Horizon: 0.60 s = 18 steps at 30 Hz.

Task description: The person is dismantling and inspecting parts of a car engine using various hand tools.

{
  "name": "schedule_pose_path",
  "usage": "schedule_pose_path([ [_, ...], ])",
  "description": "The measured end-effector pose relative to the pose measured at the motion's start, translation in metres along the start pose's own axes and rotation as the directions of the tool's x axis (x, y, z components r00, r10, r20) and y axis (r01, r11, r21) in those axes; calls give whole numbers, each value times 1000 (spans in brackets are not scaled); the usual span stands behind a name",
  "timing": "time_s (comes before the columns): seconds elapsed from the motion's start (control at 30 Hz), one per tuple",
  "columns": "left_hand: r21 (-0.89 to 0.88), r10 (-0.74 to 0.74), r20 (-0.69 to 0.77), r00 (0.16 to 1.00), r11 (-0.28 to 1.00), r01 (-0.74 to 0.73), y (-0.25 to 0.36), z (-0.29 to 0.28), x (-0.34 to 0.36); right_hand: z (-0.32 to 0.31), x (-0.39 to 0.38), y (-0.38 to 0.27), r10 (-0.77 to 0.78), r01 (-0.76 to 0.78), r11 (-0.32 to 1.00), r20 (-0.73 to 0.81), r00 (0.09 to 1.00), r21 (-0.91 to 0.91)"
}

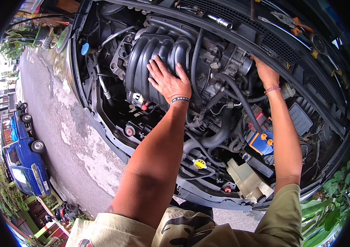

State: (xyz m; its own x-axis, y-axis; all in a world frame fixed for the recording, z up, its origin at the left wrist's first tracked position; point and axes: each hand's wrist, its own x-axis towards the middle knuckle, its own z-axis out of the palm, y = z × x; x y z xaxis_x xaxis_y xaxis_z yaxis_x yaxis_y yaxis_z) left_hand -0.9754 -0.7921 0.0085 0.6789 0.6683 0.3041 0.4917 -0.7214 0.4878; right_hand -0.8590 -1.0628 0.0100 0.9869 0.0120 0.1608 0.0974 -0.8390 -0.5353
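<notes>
My left hand [169, 81] lies flat with spread fingers on the ribbed black intake manifold [142, 61], holding nothing. Over on the right, my right hand [266, 73] reaches in beside the silver throttle body [241, 61], close under the cowl edge. Its fingertips are mostly hidden there, so whether they grip anything does not show. A black hose [197, 53] runs between the manifold and the metal parts. Another thick black hose [241, 96] curves down from near the throttle body toward the battery.
Below my right hand sits a battery [261, 142] with a blue and orange top. Nearer are a yellow cap [199, 164] and a whitish plastic reservoir [247, 181]. A socket [220, 20], orange-handled pliers [300, 26] and other tools lie along the cowl. A blue pickup [25, 158] stands across the road.
</notes>
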Motion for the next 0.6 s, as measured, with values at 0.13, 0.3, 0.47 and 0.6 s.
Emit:
schedule_pose_path([
  [0.13,7,-3,0,1000,1000,3,0,-3,4,7,3,-7,69,-68,993,-5,998,101],
  [0.3,110,50,-48,998,993,-45,-26,-28,19,40,1,-18,280,-454,658,365,888,601],
  [0.47,-68,-30,82,996,997,35,11,-15,-5,14,12,70,399,-484,759,276,874,435],
  [0.6,-54,-48,81,996,997,52,6,-19,0,-3,22,8,325,-529,757,481,814,384],
])
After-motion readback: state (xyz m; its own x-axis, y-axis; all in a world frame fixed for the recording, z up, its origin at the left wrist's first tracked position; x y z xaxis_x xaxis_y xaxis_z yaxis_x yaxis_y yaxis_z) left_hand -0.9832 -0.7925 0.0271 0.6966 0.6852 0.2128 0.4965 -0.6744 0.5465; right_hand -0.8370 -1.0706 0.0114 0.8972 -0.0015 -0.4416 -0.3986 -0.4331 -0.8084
